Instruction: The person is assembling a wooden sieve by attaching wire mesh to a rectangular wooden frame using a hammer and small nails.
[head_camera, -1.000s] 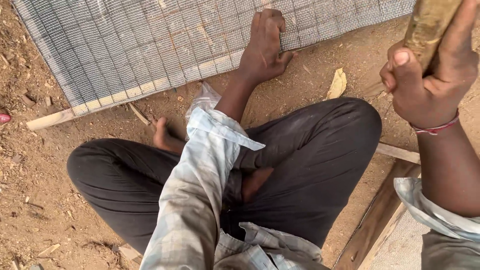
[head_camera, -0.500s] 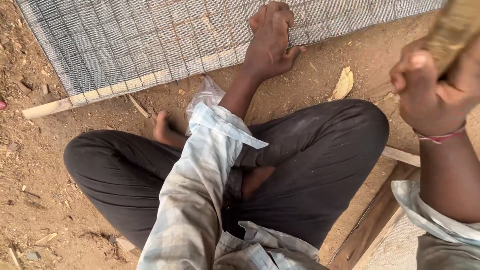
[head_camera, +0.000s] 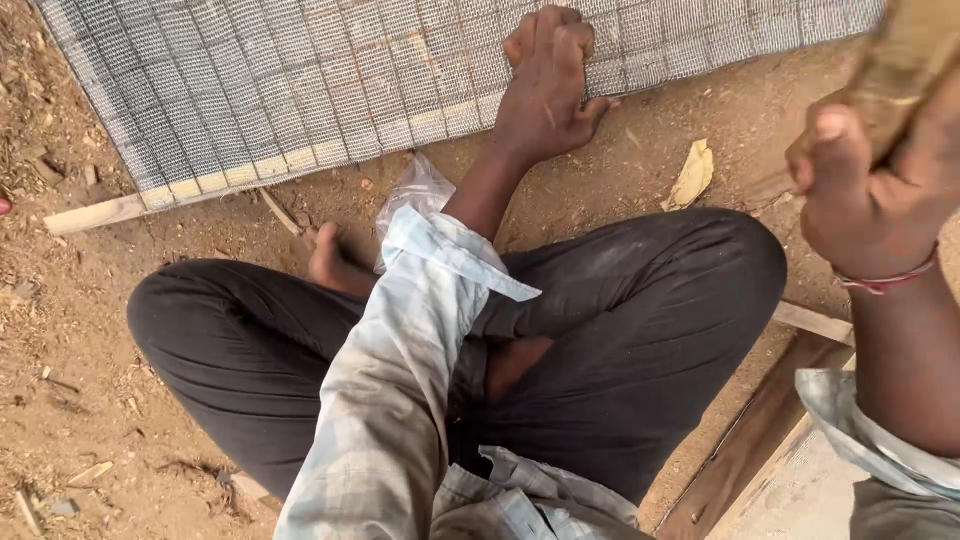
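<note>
Mesh frame (head_camera: 300, 90) under left hand (head_camera: 548, 90) fingers; right hand (head_camera: 870, 190) grips wooden handle (head_camera: 915, 55).

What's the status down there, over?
Left hand pressed on the wire mesh frame. Right hand raised, gripping a wooden handle. Nothing between them.

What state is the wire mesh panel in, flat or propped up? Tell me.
Flat. The wire mesh panel lies spread on the dirt ground on its wooden frame strip, with the left hand pressing on its near edge.
</note>
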